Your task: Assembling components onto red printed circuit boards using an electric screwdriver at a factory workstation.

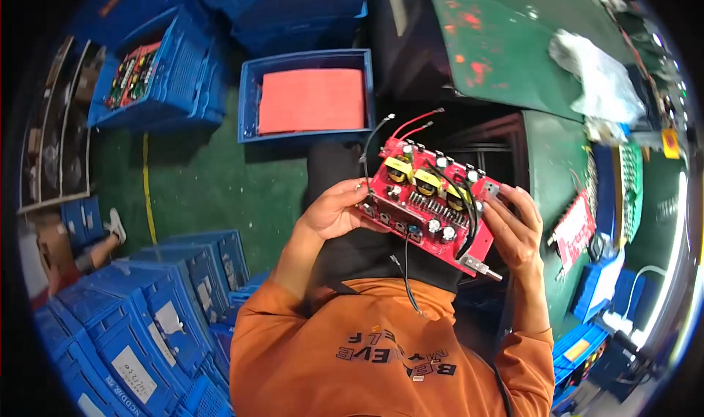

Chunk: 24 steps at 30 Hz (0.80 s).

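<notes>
Between my two hands I hold a red circuit board (394, 213) over my lap, tilted down to the right. It carries yellow-wrapped transformers, several round capacitors, and black and red wires that hang loose from its edges. My left hand (338, 210) grips the board's left end, thumb on top and fingers underneath. At the right end my right hand (516, 226) is closed round the edge, by a metal bracket (480, 266) at the lower corner.
Ahead stands a blue crate (246, 98) with a pink sheet (313, 100) inside. Stacked blue crates (169, 300) rise at the left. On the right, a green workbench (546, 153) bears another red board (574, 226) and clear plastic wrap (603, 76). Another person's foot (116, 226) shows far left.
</notes>
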Each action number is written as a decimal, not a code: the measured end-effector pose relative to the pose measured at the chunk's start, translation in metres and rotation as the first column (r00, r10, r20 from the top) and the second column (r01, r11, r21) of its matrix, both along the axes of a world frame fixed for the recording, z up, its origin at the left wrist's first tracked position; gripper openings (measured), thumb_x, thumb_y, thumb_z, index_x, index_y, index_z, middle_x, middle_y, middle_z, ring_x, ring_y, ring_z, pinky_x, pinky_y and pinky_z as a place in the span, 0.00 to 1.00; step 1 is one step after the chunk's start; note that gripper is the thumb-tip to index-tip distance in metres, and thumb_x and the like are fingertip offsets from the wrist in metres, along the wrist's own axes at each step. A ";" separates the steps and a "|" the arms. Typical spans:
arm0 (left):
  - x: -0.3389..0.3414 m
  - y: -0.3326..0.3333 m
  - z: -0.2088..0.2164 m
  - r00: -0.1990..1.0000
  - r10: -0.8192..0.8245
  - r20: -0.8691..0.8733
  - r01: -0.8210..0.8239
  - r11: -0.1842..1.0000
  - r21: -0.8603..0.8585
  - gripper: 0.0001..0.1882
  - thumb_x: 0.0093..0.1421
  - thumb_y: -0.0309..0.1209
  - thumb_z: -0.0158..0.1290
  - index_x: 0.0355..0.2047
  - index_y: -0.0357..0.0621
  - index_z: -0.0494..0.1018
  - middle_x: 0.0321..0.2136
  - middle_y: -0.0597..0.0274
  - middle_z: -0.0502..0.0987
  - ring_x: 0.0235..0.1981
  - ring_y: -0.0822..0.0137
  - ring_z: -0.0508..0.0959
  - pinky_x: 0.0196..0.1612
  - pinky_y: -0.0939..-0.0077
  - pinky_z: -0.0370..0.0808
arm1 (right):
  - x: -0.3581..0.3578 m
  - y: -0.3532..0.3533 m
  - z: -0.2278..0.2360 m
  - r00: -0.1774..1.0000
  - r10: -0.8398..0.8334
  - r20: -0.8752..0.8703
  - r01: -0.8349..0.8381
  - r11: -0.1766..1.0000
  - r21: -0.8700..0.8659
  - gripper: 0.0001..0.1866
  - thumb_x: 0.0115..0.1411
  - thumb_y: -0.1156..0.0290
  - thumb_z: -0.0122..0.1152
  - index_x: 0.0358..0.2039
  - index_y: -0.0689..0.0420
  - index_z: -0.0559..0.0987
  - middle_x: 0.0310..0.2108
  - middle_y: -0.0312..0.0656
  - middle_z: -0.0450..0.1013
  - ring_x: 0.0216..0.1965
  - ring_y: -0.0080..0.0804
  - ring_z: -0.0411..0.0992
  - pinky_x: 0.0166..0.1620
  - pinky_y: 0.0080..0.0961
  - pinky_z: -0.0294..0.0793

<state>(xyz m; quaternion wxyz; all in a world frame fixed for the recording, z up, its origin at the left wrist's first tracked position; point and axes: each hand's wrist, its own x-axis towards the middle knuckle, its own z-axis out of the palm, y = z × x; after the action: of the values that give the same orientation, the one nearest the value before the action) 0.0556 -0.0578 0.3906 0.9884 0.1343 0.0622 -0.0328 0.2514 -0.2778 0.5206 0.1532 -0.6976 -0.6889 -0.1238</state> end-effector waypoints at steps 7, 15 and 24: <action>-0.016 0.084 -0.084 0.923 0.361 -0.131 -0.359 0.933 0.039 0.29 0.57 0.25 0.48 0.57 0.32 0.51 0.46 0.42 0.70 0.43 0.49 0.75 0.39 0.55 0.79 | 0.028 0.111 -0.102 0.959 -0.192 -0.209 0.167 0.977 -0.129 0.22 0.46 0.81 0.59 0.45 0.60 0.73 0.51 0.50 0.67 0.53 0.52 0.63 0.56 0.45 0.60; 0.055 0.276 -0.254 0.814 0.490 -0.312 -0.248 0.779 0.577 0.19 0.59 0.18 0.42 0.52 0.33 0.57 0.49 0.52 0.66 0.50 0.58 0.70 0.52 0.57 0.71 | -0.013 0.071 -0.198 0.562 -0.699 -0.442 0.351 0.685 -0.638 0.20 0.50 0.80 0.56 0.46 0.63 0.71 0.52 0.54 0.64 0.54 0.53 0.61 0.56 0.40 0.60; 0.122 0.345 -0.405 0.844 0.368 -0.390 -0.137 0.851 0.507 0.20 0.61 0.20 0.40 0.55 0.36 0.56 0.49 0.53 0.68 0.51 0.59 0.70 0.55 0.56 0.67 | -0.028 0.058 -0.236 0.438 -0.841 -0.317 0.290 0.466 -0.836 0.22 0.46 0.79 0.60 0.45 0.64 0.70 0.48 0.59 0.65 0.49 0.60 0.63 0.50 0.47 0.64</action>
<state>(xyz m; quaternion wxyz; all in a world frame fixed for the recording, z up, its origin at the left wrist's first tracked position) 0.1781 0.2874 -0.0144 0.8771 0.3427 0.3253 0.0854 0.2235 -0.2196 0.2849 0.0815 -0.8916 -0.2573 0.3636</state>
